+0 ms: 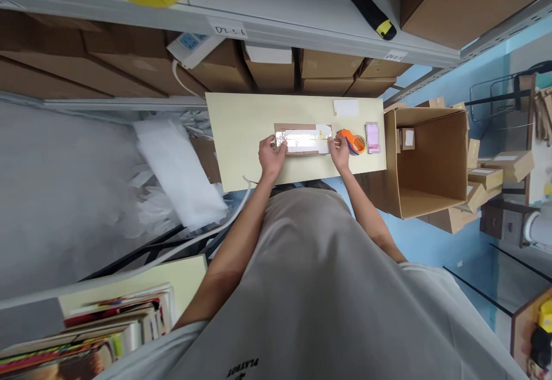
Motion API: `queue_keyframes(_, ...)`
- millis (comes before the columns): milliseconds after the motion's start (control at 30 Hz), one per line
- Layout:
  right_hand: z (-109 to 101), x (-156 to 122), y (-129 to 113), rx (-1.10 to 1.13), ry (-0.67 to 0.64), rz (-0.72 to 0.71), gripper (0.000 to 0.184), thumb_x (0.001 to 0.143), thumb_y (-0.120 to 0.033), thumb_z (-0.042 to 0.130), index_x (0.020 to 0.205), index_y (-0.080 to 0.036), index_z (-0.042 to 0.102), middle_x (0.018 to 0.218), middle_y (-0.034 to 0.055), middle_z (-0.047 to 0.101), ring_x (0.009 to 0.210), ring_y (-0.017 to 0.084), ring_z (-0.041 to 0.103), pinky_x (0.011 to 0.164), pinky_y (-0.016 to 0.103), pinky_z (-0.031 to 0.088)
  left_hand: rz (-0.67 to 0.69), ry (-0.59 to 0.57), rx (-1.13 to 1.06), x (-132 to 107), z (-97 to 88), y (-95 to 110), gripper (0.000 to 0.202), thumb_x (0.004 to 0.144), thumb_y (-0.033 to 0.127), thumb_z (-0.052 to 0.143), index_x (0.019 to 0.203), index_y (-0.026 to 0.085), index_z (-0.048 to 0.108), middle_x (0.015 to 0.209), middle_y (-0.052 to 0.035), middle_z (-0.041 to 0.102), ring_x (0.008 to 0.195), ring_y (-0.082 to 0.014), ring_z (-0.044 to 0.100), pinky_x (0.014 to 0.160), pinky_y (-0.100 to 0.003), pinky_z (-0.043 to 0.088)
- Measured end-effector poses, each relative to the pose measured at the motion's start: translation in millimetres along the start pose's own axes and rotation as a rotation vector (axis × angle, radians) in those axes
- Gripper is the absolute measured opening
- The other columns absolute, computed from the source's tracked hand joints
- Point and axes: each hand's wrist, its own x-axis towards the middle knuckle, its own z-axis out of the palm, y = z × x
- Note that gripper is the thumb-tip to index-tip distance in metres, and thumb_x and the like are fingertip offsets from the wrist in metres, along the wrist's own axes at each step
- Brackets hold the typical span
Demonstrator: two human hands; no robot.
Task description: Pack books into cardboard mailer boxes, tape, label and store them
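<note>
A long flat cardboard box lies on the pale table, with glossy clear tape along its top and a white patch near its right end. My left hand grips the left end, thumb on top. At the right end, my right hand holds the box's edge between thumb and fingers. Right beside that hand is an orange tape dispenser. Farther right lies a pink-and-white printed pack, and a white slip of paper rests near the back edge.
A large open carton stands right of the table, with smaller boxes beyond. A shelf carrying a black-and-yellow utility knife spans the front. White foam sheeting and a white cable are at left.
</note>
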Motion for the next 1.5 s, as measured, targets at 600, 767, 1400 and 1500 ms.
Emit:
queue_keyframes(600, 11, -26, -17, -0.017, 0.047, -0.028, 0.045, 0.114, -0.033, 0.049, 0.152, -0.014, 0.067, 0.146, 0.0200, 0.073, 0.122, 0.023, 0.076, 0.103, 0.033, 0.062, 0.027, -0.132, -0.183, 9, -43.9, -12, 0.043, 0.091, 0.011, 0.071, 0.132, 0.016, 0.083, 0.130, -0.0120, 0.085, 0.121, -0.0283, 0.082, 0.116, -0.045, 0.064)
queue_keyframes(767, 34, -62, 4, 0.048, -0.015, 0.092, 0.039, 0.109, -0.031, 0.059, 0.142, -0.013, 0.070, 0.142, 0.0196, 0.078, 0.108, 0.021, 0.080, 0.101, 0.033, 0.063, -0.083, -0.198, -0.080, -14, -47.5, -46, 0.043, 0.091, 0.013, 0.068, 0.132, 0.019, 0.082, 0.133, -0.0137, 0.084, 0.121, -0.0297, 0.083, 0.119, -0.046, 0.061)
queue_keyframes(1400, -5, 19, 27, -0.364, -0.016, -0.146, 0.051, 0.111, -0.027, 0.055, 0.157, -0.006, 0.057, 0.157, 0.0287, 0.067, 0.149, 0.032, 0.063, 0.126, 0.044, 0.051, -0.295, 0.022, -0.182, 11, 7.7, -46, 0.072, 0.088, 0.019, 0.079, 0.158, 0.016, 0.062, 0.145, -0.0204, 0.078, 0.125, -0.0305, 0.080, 0.118, -0.046, 0.060)
queue_keyframes(1500, -32, 30, 60, -0.489, -0.008, -0.091, 0.054, 0.109, -0.026, 0.057, 0.157, -0.003, 0.052, 0.154, 0.0323, 0.065, 0.148, 0.039, 0.062, 0.122, 0.051, 0.053, -0.329, 0.056, -0.230, -14, 38.4, -44, 0.068, 0.091, 0.022, 0.076, 0.157, 0.016, 0.062, 0.147, -0.0206, 0.077, 0.126, -0.0304, 0.080, 0.117, -0.046, 0.061)
